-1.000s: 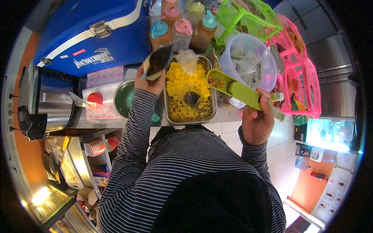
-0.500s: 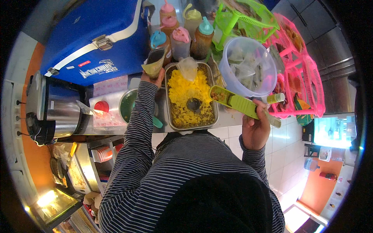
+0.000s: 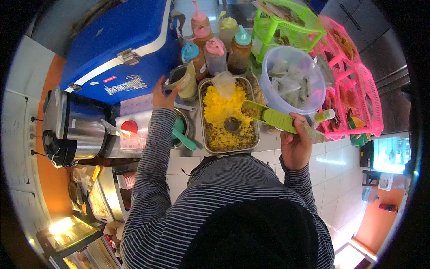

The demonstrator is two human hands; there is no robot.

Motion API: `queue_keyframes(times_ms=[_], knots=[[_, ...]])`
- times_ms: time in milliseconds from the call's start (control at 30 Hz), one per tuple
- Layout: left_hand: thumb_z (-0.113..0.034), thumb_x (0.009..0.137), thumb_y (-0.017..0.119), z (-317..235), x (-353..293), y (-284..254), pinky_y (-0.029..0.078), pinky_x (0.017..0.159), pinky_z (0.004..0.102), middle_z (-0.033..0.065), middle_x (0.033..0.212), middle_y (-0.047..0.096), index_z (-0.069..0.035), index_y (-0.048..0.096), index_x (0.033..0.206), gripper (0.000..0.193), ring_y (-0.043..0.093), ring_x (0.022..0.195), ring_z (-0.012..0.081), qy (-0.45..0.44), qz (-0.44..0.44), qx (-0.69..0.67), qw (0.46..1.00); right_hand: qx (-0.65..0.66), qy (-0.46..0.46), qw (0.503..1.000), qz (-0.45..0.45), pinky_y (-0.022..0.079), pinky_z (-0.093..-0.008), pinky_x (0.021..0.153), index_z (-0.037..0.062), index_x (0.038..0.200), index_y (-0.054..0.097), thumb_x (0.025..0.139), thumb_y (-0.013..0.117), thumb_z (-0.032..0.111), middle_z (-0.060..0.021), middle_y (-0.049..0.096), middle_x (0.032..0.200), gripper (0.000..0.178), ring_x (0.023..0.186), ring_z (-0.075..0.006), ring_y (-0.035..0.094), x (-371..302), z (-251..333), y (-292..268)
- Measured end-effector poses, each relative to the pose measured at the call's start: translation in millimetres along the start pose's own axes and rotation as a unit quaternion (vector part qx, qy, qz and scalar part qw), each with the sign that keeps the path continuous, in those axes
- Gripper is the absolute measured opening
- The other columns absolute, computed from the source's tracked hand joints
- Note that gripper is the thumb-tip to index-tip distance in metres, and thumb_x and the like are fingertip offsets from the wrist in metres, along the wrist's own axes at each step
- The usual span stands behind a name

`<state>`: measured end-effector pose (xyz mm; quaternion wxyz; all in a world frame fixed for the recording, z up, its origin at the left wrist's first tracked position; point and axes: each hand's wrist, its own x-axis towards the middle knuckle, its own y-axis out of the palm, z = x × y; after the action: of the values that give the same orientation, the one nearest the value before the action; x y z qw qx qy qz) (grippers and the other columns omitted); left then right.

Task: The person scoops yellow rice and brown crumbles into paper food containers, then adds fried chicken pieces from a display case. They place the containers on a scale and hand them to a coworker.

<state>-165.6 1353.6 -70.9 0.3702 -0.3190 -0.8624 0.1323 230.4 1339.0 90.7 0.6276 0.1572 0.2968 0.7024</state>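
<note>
My left hand (image 3: 161, 94) reaches forward and touches the edge of a small dark container (image 3: 182, 80) lined with a yellowish plastic bag, next to the blue cooler. My right hand (image 3: 296, 143) grips the handle of a long green scoop-shaped tool (image 3: 268, 115) with some filling in its trough, held over the right edge of a metal tray (image 3: 204, 125). The tray holds yellow food (image 3: 222, 107) and a small round cup (image 3: 231, 124). My striped sleeves fill the lower picture.
A large blue cooler (image 3: 121, 45) stands at the back left. Several squeeze bottles (image 3: 215, 49) with coloured caps line the back. A clear bowl of bagged items (image 3: 293, 80), a green basket (image 3: 286, 22) and a pink rack (image 3: 354, 89) are right. A steel pot (image 3: 74, 130) sits left.
My left hand has moved forward and left, from over the tray to the small bag-lined container. The right hand with the green tool has stayed nearly still.
</note>
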Motion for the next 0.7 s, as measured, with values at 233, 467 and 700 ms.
queue_keyframes(times_ms=[233, 467, 700], knots=[[-0.036, 0.080, 0.069, -26.3, 22.1, -22.0, 0.049, 0.070, 0.0355, 0.0175, 0.080, 0.066, 0.000, 0.066, 0.091, 0.038, 0.065, 0.076, 0.0287, -0.057, 0.143, 0.083, 0.985, 0.000, -0.014, 1.000, 0.000, 0.037, -0.0194, 0.049, -0.0020, 0.108, 0.053, 0.092, 0.050, 0.015, -0.0057, 0.056, 0.089, 0.023, 0.056, -0.0060, 0.044, 3.1, 4.5, -4.7], [-0.026, 0.081, 0.065, -5.3, 21.7, -11.0, 0.045, 0.065, 0.0418, 0.0169, 0.077, 0.064, -0.003, 0.065, 0.082, 0.023, 0.062, 0.073, 0.0334, 0.090, 0.088, 0.139, 0.982, -0.004, -0.023, 0.998, -0.065, 0.037, -0.0223, 0.051, -0.0018, 0.106, 0.053, 0.092, 0.051, 0.016, -0.0051, 0.053, 0.073, 0.023, 0.052, -0.0089, 0.045, 2.7, 8.0, -12.7], [-0.033, 0.082, 0.062, -22.9, 37.9, -19.5, 0.042, 0.074, 0.0425, 0.0115, 0.084, 0.066, -0.006, 0.065, 0.090, 0.028, 0.062, 0.083, 0.0287, 0.158, 0.175, 0.186, 0.954, -0.009, -0.031, 0.999, -0.044, 0.038, -0.0187, 0.052, -0.0011, 0.108, 0.053, 0.092, 0.048, 0.014, -0.0107, 0.059, 0.103, 0.023, 0.056, -0.0055, 0.043, 3.5, 11.6, -24.1]])
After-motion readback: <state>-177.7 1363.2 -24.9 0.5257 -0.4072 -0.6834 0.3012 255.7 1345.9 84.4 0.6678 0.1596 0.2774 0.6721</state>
